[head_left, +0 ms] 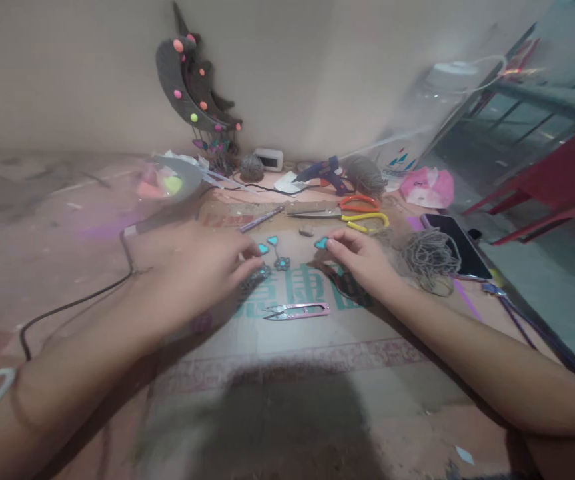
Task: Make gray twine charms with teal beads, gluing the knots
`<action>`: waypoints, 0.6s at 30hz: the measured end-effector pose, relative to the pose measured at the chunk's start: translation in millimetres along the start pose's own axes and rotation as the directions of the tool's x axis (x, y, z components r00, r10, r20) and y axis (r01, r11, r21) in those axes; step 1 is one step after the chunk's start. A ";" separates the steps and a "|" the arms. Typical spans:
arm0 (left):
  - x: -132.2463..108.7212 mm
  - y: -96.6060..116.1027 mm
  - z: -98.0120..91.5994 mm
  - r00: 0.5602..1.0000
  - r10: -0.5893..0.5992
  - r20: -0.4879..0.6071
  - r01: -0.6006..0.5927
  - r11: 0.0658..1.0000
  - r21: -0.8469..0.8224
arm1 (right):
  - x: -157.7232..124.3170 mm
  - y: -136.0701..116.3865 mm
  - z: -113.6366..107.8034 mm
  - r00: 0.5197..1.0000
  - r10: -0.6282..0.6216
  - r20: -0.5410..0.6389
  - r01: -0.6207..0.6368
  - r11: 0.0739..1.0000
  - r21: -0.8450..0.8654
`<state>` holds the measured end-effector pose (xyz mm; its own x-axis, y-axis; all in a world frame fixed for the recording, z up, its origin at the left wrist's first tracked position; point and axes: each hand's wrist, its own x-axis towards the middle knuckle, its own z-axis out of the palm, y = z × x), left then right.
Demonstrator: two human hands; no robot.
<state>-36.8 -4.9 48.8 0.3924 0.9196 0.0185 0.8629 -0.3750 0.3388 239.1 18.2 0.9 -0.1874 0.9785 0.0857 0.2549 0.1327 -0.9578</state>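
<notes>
Between the fingertips of my left hand (222, 257) is a small turquoise heart (263, 249). My right hand (360, 257) pinches another turquoise heart (322, 243) between thumb and forefinger, just above the board. A third heart (272, 241) lies between the hands, joined by a thin stem to a grey flower with a turquoise centre (282, 264). A second grey flower (264, 271) sits under my left fingertips, partly hidden. Nearer to me lie pink thread snips (297, 311), their blades pointing left.
Behind the hands are orange-and-yellow-handled scissors (342, 213), a pen (262, 219) and a glue gun (327, 175). Grey yarn (430, 260) and a phone (457, 247) lie at right, near a water bottle (407, 127). A decorated grey crescent (192, 87) leans on the wall. A cable (82, 298) runs at left.
</notes>
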 end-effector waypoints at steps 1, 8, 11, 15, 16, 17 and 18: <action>2.2 10.1 2.6 0.999 0.022 -0.032 -0.024 0.998 -0.066 | -1.4 -3.0 1.5 0.999 -0.036 0.013 0.036 0.999 0.016; 27.9 44.1 32.2 0.992 0.108 -0.061 -0.123 0.919 -0.374 | -11.7 -9.8 11.0 0.989 -0.071 0.133 0.083 0.993 -0.085; 34.6 42.8 32.9 0.996 0.080 -0.039 -0.089 0.891 -0.445 | -12.8 -7.4 11.9 0.982 -0.006 0.188 -0.002 0.999 0.042; 39.2 32.8 29.3 0.996 0.057 -0.074 -0.085 0.890 -0.449 | -11.1 -8.7 8.1 0.945 0.079 0.317 -0.124 0.985 0.123; 40.3 28.9 30.0 0.994 0.055 -0.091 -0.088 0.904 -0.419 | -10.1 -9.1 5.8 0.945 0.084 0.316 -0.118 0.989 0.089; 41.7 24.5 31.8 0.992 0.063 -0.109 -0.099 0.922 -0.374 | -9.0 -9.3 3.0 0.952 0.075 0.298 -0.090 0.995 0.036; 43.3 19.9 34.8 0.989 0.080 -0.126 -0.116 0.942 -0.315 | -7.8 -9.0 -0.1 0.961 0.055 0.270 -0.047 0.998 -0.035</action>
<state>8.4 23.4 23.6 0.4168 0.8941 0.1641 0.6669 -0.4234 0.6132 238.3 9.4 9.0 -0.4226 0.9052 -0.0443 0.2965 0.0919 -0.9506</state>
